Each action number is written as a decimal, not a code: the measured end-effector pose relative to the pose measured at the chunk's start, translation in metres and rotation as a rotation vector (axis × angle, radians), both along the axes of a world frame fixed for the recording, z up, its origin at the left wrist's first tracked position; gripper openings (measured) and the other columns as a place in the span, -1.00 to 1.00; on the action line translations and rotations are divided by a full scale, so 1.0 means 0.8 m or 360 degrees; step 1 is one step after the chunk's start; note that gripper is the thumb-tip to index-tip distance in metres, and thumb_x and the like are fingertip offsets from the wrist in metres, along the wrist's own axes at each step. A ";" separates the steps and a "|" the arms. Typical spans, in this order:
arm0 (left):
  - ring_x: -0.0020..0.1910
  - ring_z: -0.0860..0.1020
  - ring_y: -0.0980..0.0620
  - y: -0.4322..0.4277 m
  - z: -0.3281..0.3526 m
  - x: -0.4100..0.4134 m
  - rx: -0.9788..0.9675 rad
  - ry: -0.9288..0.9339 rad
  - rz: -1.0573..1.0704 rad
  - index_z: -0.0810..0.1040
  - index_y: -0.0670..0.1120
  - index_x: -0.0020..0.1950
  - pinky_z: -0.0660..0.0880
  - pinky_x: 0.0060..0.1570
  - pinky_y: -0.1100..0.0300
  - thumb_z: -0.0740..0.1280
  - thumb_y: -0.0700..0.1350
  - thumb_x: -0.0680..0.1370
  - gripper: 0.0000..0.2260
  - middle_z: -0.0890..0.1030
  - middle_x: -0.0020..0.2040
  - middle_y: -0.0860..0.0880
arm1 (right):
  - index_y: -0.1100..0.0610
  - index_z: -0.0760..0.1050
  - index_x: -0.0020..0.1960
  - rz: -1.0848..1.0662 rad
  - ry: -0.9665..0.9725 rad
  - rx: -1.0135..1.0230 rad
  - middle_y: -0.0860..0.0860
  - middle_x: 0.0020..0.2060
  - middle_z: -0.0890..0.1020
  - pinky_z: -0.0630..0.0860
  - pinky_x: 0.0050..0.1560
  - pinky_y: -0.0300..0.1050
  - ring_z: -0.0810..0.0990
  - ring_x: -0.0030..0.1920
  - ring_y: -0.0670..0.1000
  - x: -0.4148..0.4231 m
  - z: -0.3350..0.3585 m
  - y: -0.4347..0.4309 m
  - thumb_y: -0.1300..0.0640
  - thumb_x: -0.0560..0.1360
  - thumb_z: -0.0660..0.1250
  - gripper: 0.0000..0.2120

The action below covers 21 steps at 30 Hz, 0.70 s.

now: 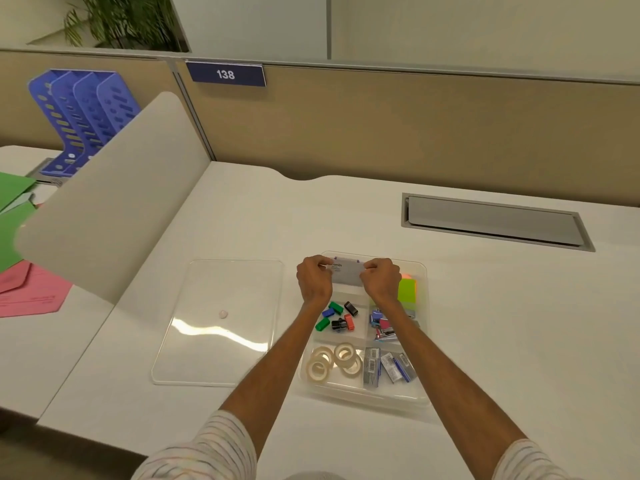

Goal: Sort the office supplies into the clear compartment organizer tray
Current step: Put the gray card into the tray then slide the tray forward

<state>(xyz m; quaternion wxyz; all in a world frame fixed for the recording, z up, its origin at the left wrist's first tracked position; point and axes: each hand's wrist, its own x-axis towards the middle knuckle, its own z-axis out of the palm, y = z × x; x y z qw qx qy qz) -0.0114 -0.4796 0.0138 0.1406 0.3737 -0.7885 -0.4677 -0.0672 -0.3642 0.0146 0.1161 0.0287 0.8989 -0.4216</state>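
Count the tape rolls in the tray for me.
4 tape rolls, all in the near-left compartment of the tray: two overlapping on its left, two overlapping on its right. More could lie hidden beneath them.

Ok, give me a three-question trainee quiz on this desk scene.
1. True or false: the clear lid lies left of the tray.
2. The tape rolls sit in which compartment? A near-left, B far-right, C middle-right.
3. What do the left hand and right hand hold together?
Key: 1 true; 2 A; 3 the white pack.
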 end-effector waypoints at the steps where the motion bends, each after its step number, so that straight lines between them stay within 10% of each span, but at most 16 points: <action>1: -0.06 0.64 0.00 0.000 -0.001 0.001 -0.0008 0.0007 -0.0017 0.68 -0.21 0.03 0.49 -0.18 0.37 0.36 -0.38 0.48 -0.81 0.70 0.00 -0.14 | 0.26 0.66 0.07 0.0016 0.0021 -0.0001 0.18 0.03 0.70 0.50 0.04 -0.19 0.65 0.08 0.16 0.001 0.000 -0.001 0.33 0.39 0.35 -0.73; 17: -0.07 0.60 0.10 -0.026 -0.011 0.022 -0.0019 0.0086 0.0102 0.66 -0.20 0.10 0.48 -0.07 0.37 0.32 -0.33 0.54 -0.80 0.69 0.03 -0.12 | 0.20 0.68 0.02 0.0193 0.0072 -0.0028 0.12 0.00 0.72 0.46 0.05 -0.24 0.65 0.07 0.10 0.011 0.001 -0.036 0.25 0.43 0.34 -0.79; 21: 0.01 0.64 -0.04 -0.054 -0.009 0.049 0.0008 0.0054 0.0400 0.64 -0.14 0.10 0.57 0.04 0.12 0.34 -0.28 0.54 -0.82 0.68 0.04 -0.09 | 0.18 0.69 -0.05 0.0360 0.0091 -0.0084 0.10 -0.11 0.74 0.39 -0.09 -0.29 0.67 -0.02 0.08 0.036 0.002 -0.068 0.24 0.47 0.31 -0.82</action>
